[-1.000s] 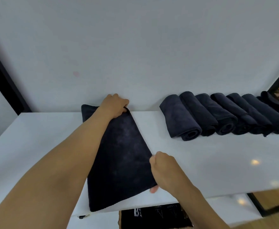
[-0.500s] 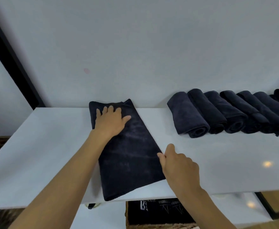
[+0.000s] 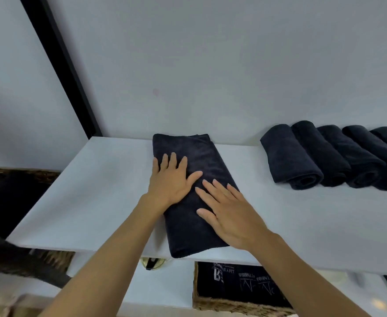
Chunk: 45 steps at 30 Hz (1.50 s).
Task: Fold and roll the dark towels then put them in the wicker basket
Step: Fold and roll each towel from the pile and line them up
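Dark towel (image 3: 189,149) under left hand (image 3: 171,183), right hand (image 3: 232,217) (rolled towels (image 3: 291,156) cropped)

Right grip (image 3: 230,216) now flat atop towel (image 3: 183,234)

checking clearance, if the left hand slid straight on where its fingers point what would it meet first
The left hand lies flat on the folded towel, fingers toward its far end; beyond that, probably the wall, though depth is unclear.

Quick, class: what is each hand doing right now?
Left hand: open, pressing flat on the folded dark towel.
Right hand: open, flat on the same towel.
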Each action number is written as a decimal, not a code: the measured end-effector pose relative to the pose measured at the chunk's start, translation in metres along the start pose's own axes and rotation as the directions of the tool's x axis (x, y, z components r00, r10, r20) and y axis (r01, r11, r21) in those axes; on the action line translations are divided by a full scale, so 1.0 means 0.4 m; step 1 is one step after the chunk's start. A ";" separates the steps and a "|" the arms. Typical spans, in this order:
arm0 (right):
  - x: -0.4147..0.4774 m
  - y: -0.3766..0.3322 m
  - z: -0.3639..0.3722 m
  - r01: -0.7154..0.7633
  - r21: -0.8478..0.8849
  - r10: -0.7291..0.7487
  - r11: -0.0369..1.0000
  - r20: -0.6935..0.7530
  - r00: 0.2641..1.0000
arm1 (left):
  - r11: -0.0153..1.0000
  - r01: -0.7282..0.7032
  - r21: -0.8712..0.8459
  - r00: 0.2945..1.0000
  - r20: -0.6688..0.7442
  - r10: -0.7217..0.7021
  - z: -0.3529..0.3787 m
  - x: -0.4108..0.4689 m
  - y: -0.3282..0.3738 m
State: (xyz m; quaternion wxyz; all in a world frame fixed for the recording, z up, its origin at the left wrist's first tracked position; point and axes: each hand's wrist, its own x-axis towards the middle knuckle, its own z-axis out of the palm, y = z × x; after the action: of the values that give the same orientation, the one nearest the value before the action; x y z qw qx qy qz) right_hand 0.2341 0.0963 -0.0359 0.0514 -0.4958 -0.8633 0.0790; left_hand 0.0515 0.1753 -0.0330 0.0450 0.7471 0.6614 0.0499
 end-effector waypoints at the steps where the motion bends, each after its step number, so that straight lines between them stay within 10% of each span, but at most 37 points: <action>1: -0.001 -0.003 0.001 0.002 -0.016 -0.002 1.000 0.006 1.000 | 1.000 -0.008 -0.002 1.000 0.016 0.008 0.010 -0.017 -0.010; 8: 0.005 -0.003 0.004 -0.017 -0.020 0.017 1.000 0.013 1.000 | 0.983 -0.173 -0.067 0.970 -0.185 0.158 -0.011 -0.100 0.002; 14: -0.063 0.015 -0.021 0.079 0.319 -0.038 0.944 -0.133 0.990 | 0.875 -0.471 -0.115 0.864 -0.259 0.431 0.005 -0.400 -0.019; 22: -0.197 0.052 -0.019 0.291 -0.070 -0.298 0.954 -0.118 0.947 | 0.867 -0.498 -0.024 0.797 -0.408 0.446 0.010 -0.451 -0.072; 26: -0.215 0.029 -0.024 0.338 -0.088 -0.349 0.937 -0.195 0.916 | 0.916 -0.295 -0.273 0.920 -0.340 0.195 -0.035 -0.480 -0.059; 31: -0.205 0.016 -0.067 0.064 0.515 0.017 0.855 -0.151 0.988 | 0.812 -0.082 -0.578 0.980 -0.193 -0.039 -0.067 -0.473 -0.051; 36: -0.161 0.031 -0.056 -0.106 0.605 0.199 0.789 -0.088 0.976 | 0.694 0.066 -0.717 0.979 -0.088 -0.184 -0.080 -0.437 -0.032; 41: -0.168 0.026 -0.031 0.146 -0.024 -0.142 0.989 -0.425 0.894 | 0.760 0.150 -0.632 0.957 -0.102 -0.273 -0.076 -0.404 -0.020; 45: -0.188 0.046 -0.025 0.275 -0.245 -0.347 0.930 -0.336 0.876 | 0.896 -0.016 -0.444 0.950 -0.287 -0.126 -0.061 -0.410 -0.023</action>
State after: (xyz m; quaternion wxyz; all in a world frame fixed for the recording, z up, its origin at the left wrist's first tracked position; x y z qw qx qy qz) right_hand 0.2891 0.0413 -0.0302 0.1792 -0.3586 -0.9097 -0.1085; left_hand 0.0195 0.0137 -0.0127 0.1109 0.6811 0.6527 0.3128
